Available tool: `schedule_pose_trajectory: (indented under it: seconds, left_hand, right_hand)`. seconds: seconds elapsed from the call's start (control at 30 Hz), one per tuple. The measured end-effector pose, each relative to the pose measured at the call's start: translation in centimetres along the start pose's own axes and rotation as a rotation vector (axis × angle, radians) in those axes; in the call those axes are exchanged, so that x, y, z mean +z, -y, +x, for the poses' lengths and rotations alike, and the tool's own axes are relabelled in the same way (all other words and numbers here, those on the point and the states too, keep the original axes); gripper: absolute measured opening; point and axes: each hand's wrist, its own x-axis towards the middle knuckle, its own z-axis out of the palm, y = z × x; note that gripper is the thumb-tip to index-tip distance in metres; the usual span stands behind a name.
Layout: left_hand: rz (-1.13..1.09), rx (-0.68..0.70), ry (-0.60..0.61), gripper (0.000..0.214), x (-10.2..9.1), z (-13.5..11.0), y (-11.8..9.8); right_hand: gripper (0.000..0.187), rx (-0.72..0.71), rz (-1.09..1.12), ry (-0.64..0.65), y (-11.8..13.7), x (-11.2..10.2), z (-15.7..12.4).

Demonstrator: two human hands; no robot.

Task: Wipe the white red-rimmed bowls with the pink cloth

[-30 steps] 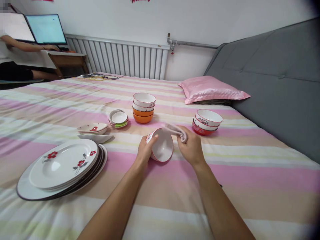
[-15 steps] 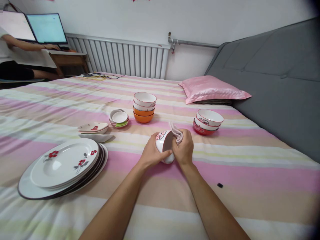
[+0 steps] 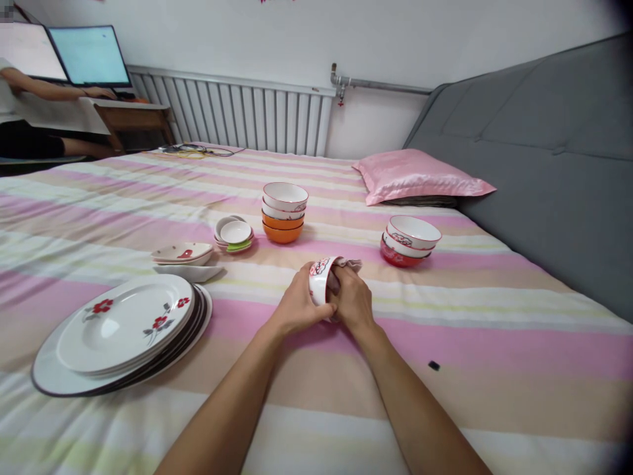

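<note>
A white bowl [image 3: 319, 282] with a red and black flower print is tipped on its side, its mouth facing right. My left hand [image 3: 298, 300] grips it from the left, thumb over the rim. Closed on a pale pinkish cloth [image 3: 352, 264], my right hand [image 3: 352, 295] reaches into the bowl's mouth, with its fingertips partly hidden inside. Beyond the hands stands a stack of white and orange bowls [image 3: 283, 224]. Farther right is a second stack, white bowls over a red one [image 3: 401, 254].
Stacked plates [image 3: 126, 323] lie at the left, with oval dishes [image 3: 182, 254] and small saucers [image 3: 235, 232] behind. A small black piece [image 3: 434, 365] rests on the striped bedspread [image 3: 494, 343]. A pink pillow [image 3: 420, 177] is at the back. A person [image 3: 30, 86] sits at a desk, far left.
My right hand has moved from the bowl's rim into its mouth, taking the cloth along. The bowl has turned slightly in my left hand.
</note>
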Motion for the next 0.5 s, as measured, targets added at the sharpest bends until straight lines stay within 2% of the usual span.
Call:
schedule_pose_trajectory:
  seconds: [0.4, 0.5]
  left_hand:
    - [0.048, -0.020, 0.031, 0.068, -0.08, -0.09, -0.30]
    - [0.079, -0.015, 0.039, 0.070, -0.11, -0.14, -0.01]
  right_hand:
    - [0.033, 0.118, -0.021, 0.306, -0.06, -0.68, 0.30]
    - [0.033, 0.152, 0.036, 0.397, -0.48, -0.60, 0.48]
